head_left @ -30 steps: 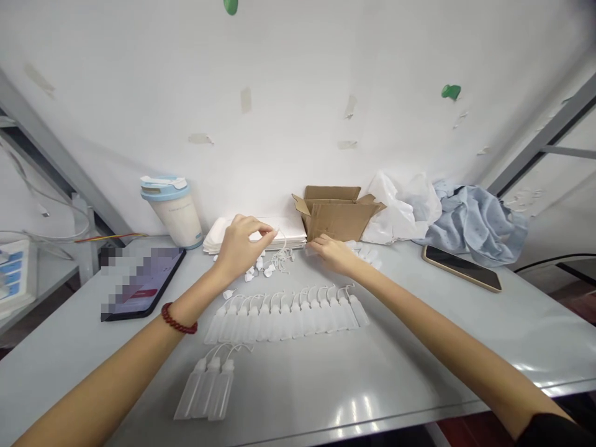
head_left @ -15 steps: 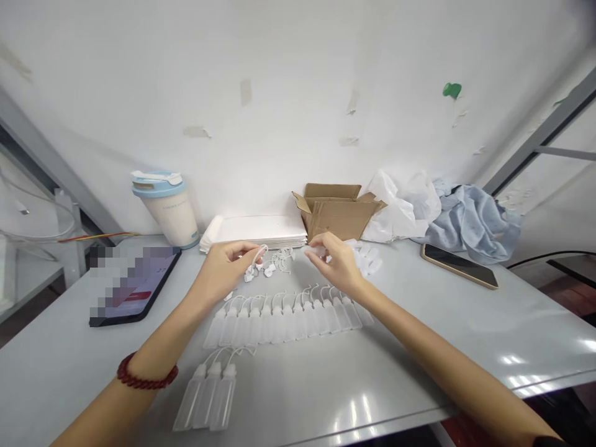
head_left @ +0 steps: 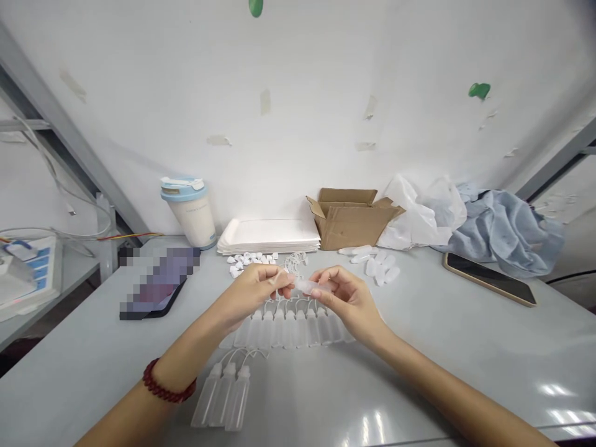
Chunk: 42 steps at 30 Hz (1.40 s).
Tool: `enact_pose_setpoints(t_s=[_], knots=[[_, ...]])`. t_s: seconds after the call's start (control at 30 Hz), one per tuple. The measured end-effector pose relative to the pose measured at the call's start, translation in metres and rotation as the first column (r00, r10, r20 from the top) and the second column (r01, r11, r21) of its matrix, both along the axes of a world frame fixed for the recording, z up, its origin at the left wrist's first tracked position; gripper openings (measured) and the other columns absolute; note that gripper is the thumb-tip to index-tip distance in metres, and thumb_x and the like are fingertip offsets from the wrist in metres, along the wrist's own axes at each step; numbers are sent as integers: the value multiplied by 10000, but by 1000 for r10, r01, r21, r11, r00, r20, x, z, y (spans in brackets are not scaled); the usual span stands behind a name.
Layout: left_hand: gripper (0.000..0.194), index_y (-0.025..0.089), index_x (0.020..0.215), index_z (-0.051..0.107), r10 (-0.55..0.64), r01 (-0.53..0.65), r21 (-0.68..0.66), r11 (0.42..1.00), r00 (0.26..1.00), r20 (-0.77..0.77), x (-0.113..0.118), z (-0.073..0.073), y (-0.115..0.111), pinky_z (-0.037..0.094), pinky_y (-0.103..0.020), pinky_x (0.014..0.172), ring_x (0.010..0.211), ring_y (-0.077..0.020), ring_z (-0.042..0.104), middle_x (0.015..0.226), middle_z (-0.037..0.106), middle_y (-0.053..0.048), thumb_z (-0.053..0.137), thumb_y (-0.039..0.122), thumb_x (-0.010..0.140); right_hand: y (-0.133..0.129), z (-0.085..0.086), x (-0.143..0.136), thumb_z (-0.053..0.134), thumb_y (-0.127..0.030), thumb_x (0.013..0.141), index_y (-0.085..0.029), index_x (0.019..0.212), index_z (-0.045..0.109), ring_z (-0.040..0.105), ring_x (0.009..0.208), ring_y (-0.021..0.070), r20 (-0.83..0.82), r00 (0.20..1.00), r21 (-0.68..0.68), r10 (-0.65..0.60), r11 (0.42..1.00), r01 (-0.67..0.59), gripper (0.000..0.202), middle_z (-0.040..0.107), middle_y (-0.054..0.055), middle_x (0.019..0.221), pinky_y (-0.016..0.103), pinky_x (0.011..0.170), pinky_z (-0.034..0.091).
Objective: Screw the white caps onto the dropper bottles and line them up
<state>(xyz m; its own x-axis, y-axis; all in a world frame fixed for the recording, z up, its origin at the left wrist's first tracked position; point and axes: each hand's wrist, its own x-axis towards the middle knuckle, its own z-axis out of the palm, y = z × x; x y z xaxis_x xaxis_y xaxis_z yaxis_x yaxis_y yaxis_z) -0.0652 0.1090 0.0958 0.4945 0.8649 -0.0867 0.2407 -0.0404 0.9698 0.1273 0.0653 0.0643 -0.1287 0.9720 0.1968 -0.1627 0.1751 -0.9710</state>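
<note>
My left hand [head_left: 256, 292] pinches a thin white cord [head_left: 277, 277] between thumb and fingers. Whatever sits at the cord's end is hidden by the fingertips. Held between the fingers of my right hand [head_left: 356, 304] is a small translucent plastic bottle [head_left: 310, 286], lying roughly level, its narrow end at my left fingertips. Whether cord and bottle touch cannot be made out. Below both hands runs a row of similar bottles [head_left: 278, 329] with cords at their tops. Nearer to me lie several more corded bottles [head_left: 218, 397], side by side.
Small white caps [head_left: 251, 257] and a heap of white cords [head_left: 298, 261] lie behind my hands. Loose translucent bottles [head_left: 382, 268] are to the right. Along the wall stand a cup [head_left: 193, 214], white envelopes [head_left: 270, 236], a cardboard box [head_left: 358, 226] and a plastic bag [head_left: 414, 217]. Phones [head_left: 488, 279] flank the space.
My hands have come together. My right hand has brought a bottle left to my left hand, which still holds the cord. The view has shifted, so everything sits farther right.
</note>
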Motion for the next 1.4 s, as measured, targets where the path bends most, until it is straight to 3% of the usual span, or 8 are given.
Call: enact_pose_setpoints(t_s=[0.3,0.4,0.57,0.7,0.8,1.0,1.2,1.4], knots=[[308,145,679,622,-74,109,-226,968,985,158,7,-5,-4,361,-256,634,626,-119,480,629,569,2,558,395,846,-4,-2,-2,679,-318,792,-208,850,527,602,796,146,-8,1000,-18,8,1000,-8,197,603,19,919,273,681,457],[313,151,674,589,-44,80,-229,970,987,157,8,-6,-5,361,-247,615,615,-110,466,640,553,14,599,428,819,-6,-3,-3,672,-312,802,-211,876,513,617,794,148,4,1000,-28,11,1000,-11,203,612,9,858,270,679,459],[224,172,728,591,92,-83,-84,993,990,104,8,-5,-5,359,-223,591,608,-98,464,677,567,36,686,374,750,-9,-3,-5,647,-309,830,-214,927,502,616,721,128,88,996,-24,5,1000,-3,198,618,-21,728,252,650,449],[190,180,798,674,56,-58,128,990,998,15,8,-2,-7,401,-243,636,703,-137,540,775,651,-5,616,360,814,-10,-7,-4,613,-322,858,-216,966,513,586,661,124,193,980,50,-43,998,34,181,630,-7,739,250,596,434],[203,192,856,706,36,-26,238,971,999,-38,7,-1,-10,428,-271,713,776,-166,577,839,689,-19,591,358,838,-9,-12,-4,589,-293,874,-223,980,524,611,741,144,271,953,204,-135,976,80,142,636,25,853,267,630,476],[211,213,889,739,-28,36,249,968,999,-38,6,-1,-10,444,-288,752,854,-192,605,911,712,-24,615,375,831,-8,-18,-2,543,-140,877,-230,1023,542,620,881,185,379,829,627,-411,773,97,171,619,66,946,305,719,522],[212,222,892,745,-76,91,258,962,995,-69,4,2,-10,461,-276,727,828,-188,611,890,713,-24,625,382,822,-7,-18,1,521,-95,884,-234,1139,499,630,886,203,415,746,788,-521,615,-8,292,619,94,966,337,727,543],[209,220,953,740,-87,96,191,977,995,-52,8,-1,-12,471,-276,749,855,-190,625,913,722,-26,611,334,834,-2,-14,8,512,-57,881,-175,1248,505,647,847,205,483,574,870,-661,439,-227,385,658,125,936,294,657,554]])
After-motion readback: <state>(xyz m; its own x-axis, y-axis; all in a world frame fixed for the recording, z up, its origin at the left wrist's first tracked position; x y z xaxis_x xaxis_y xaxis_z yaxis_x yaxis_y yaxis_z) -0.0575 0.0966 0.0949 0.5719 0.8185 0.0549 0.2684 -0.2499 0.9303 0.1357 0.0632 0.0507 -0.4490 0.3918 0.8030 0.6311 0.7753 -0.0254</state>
